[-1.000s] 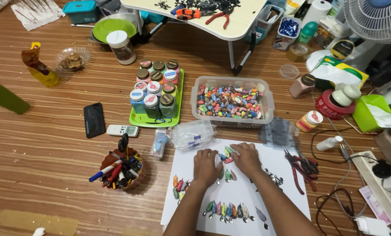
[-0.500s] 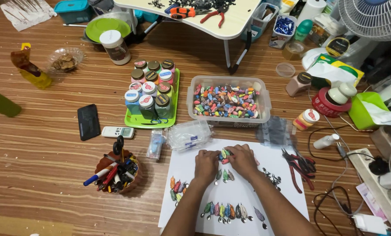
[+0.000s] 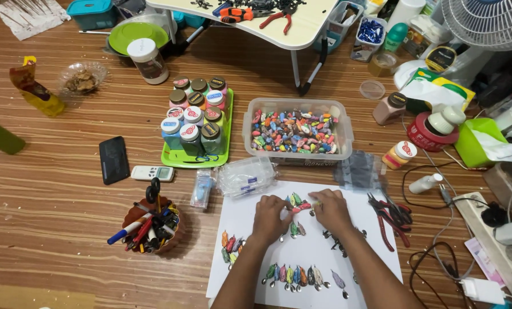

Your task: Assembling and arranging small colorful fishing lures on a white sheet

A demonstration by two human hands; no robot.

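Both hands rest on the white paper sheet (image 3: 250, 229) on the wooden floor. The left hand (image 3: 271, 213) and right hand (image 3: 329, 209) pinch small painted fishing lures (image 3: 298, 201) between them, near the clear tub of lures (image 3: 295, 130).

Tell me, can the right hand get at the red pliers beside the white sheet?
Probably yes: the right hand rests on the white sheet, and the red pliers lie just beside it, uncovered.
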